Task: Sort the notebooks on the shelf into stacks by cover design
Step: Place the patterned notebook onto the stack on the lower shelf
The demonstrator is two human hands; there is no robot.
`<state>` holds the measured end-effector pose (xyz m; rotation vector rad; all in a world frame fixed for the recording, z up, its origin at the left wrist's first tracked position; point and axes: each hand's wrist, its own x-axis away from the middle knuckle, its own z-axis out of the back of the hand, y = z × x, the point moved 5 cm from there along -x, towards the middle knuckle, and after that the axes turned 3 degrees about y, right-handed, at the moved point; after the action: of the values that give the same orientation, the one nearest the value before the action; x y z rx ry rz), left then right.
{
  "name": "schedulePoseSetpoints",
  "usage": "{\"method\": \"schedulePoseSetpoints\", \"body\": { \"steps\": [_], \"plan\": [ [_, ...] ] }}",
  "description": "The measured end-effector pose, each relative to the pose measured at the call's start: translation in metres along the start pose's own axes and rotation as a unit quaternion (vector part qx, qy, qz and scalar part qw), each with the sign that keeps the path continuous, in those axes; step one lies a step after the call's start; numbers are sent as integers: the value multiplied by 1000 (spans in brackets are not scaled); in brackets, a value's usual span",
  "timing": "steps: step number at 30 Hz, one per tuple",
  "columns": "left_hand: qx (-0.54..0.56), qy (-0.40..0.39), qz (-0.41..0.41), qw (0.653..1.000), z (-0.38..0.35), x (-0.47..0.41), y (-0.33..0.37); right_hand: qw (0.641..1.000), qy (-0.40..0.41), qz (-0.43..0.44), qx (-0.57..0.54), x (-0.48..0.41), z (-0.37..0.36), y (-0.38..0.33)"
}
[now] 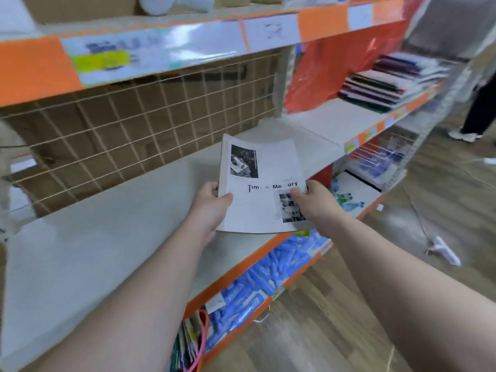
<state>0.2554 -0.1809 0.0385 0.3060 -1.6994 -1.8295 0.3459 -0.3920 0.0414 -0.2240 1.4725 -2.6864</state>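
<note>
White, the shelf (107,237) runs from 7 o'clock up toward 2 o'clock, with a wire grid (134,124) behind it. A lower shelf (303,267) below holds blue packets (268,269).

At 2 o'clock, on the far end of the shelf, a stack of notebooks (389,84) with mostly dark covers lies flat. One white notebook (263,167) with black-and-white photos sits at the centre over the shelf's front edge, its long axis pointing near 12 o'clock. I cannot tell if it touches the board.

The left hand (212,208) pinches its 8 o'clock edge, thumb on the cover. The right hand (319,205) pinches its 4 o'clock corner likewise.

The stack lies well apart, at 2 o'clock from the notebook, so the right hand is probably nearer to it.
</note>
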Motion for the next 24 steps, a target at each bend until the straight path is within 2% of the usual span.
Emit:
{"method": "schedulePoseSetpoints", "body": {
  "steps": [12, 24],
  "plan": [
    [-26, -98, -21, 995, -195, -18, 36, 989, 66, -104, -80, -59, 147, 91],
    [-30, -178, -27, 983, -332, -89, 63, 976, 125, -152, -94, -151, 220, 140]
  ]
}}
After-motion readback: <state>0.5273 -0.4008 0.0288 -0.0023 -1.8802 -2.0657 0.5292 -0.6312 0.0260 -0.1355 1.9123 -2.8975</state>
